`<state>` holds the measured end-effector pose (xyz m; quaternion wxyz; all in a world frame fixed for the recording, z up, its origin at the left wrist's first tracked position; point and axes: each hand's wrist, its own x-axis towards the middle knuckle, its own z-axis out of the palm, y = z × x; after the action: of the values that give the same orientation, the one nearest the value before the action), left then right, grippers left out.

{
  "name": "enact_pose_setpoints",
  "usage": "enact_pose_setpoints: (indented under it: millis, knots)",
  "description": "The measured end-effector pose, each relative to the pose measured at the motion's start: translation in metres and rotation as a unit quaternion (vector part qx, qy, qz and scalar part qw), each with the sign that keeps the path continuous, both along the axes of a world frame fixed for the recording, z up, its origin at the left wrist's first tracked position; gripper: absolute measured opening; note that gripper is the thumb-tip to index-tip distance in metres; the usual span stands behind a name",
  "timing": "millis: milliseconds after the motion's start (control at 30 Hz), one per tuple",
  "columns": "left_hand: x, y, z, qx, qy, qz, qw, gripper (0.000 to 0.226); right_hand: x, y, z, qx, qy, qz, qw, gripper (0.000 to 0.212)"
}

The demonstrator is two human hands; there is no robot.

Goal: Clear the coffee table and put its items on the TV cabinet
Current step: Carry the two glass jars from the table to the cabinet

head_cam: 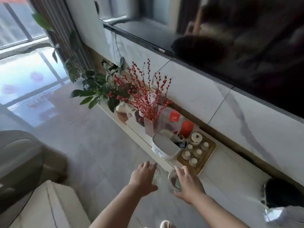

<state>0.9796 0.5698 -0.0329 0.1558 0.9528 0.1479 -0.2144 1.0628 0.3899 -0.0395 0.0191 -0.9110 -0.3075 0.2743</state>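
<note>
My left hand point(143, 176) grips a clear glass point(156, 177) with a greenish tint, held over the floor just short of the TV cabinet's front edge. My right hand point(189, 185) grips a second clear glass point(173, 179) beside it, close to the corner of the wooden tea tray point(207, 155). The low white TV cabinet point(230, 171) runs along the wall under the television. The coffee table point(42, 204) shows as a pale corner at the lower left. Both glasses are partly hidden by my fingers.
On the cabinet stand a white lidded box point(164, 145), a red canister point(187, 128), a vase of red berry branches point(148, 102), green plants point(98, 86) and small cups on the tray. A dark object point(279, 196) sits at the right. A grey seat point(19, 155) is at left.
</note>
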Motion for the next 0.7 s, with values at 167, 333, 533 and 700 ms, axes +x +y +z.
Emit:
enact_pose_setpoints:
  millis: [167, 333, 533, 700]
  knots:
    - [0.053, -0.057, -0.014, -0.018, -0.02, -0.098, 0.995, 0.095, 0.02, -0.067, -0.008, -0.008, -0.014, -0.125, 0.992, 0.092]
    - [0.093, -0.116, -0.035, -0.038, -0.034, -0.182, 0.982, 0.092, 0.04, -0.127, -0.027, -0.013, -0.039, -0.207, 0.978, 0.094]
    - [0.145, -0.182, -0.068, -0.049, -0.034, -0.219, 0.974, 0.089, 0.084, -0.192, -0.059, -0.021, -0.064, -0.221, 0.973, 0.091]
    - [0.192, -0.228, -0.106, -0.049, -0.028, -0.201, 0.978, 0.094, 0.121, -0.234, -0.095, -0.028, -0.063, -0.207, 0.976, 0.091]
